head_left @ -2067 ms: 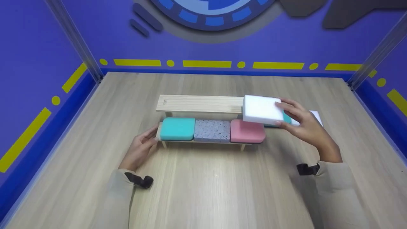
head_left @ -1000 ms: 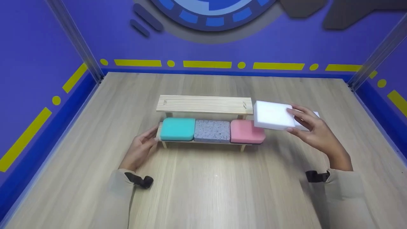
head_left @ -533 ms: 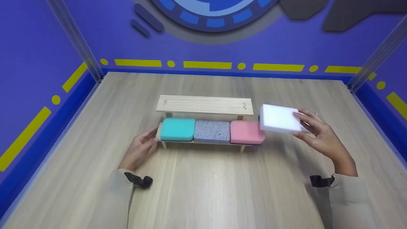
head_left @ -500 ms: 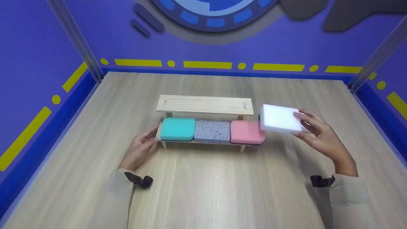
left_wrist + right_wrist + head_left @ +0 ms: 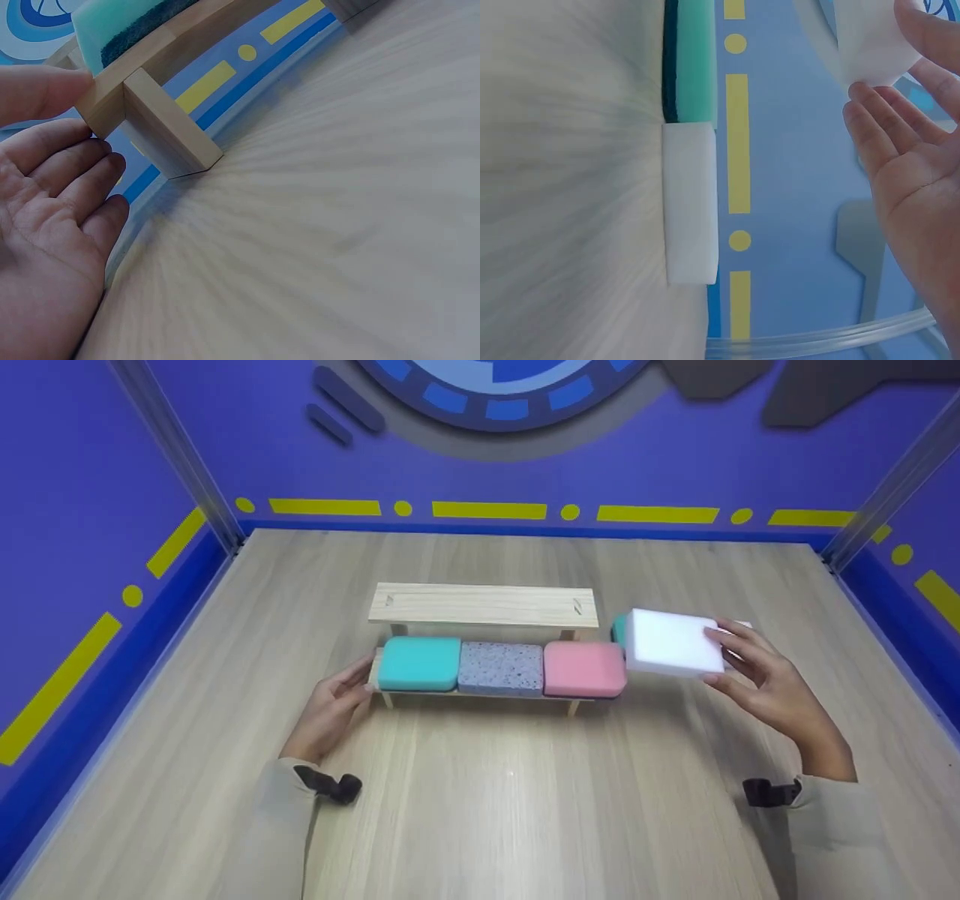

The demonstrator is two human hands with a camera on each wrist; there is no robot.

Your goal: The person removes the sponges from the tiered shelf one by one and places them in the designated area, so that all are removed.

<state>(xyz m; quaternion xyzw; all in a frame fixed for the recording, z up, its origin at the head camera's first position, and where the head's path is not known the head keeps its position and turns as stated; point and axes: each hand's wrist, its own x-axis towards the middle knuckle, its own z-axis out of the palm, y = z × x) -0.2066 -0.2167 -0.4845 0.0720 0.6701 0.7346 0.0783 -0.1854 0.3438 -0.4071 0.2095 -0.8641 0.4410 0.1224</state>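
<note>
A two-tier wooden rack (image 5: pixel 480 605) stands mid-table. On its lower front tier lie a teal sponge (image 5: pixel 420 664), a speckled grey block (image 5: pixel 501 669) and a pink sponge (image 5: pixel 584 668), side by side. My left hand (image 5: pixel 330 712) pinches the rack's left end, the thumb (image 5: pixel 45 91) on top and a finger below, as the left wrist view shows. Off the rack's right end, my right hand (image 5: pixel 776 694) grips a white sponge (image 5: pixel 675 641) by its right edge, above the table. The rack's upper plank bears nothing.
Behind the held sponge, a second teal sponge (image 5: pixel 696 60) with a dark underside and a second white sponge (image 5: pixel 690 202) lie end to end on the table, mostly hidden in the head view. Blue walls (image 5: pixel 487 472) enclose the table's back and sides.
My right hand has carried the white sponge rightward and slightly nearer, off the rack's right end, uncovering the upper plank's end and the pink sponge. The left hand keeps its place.
</note>
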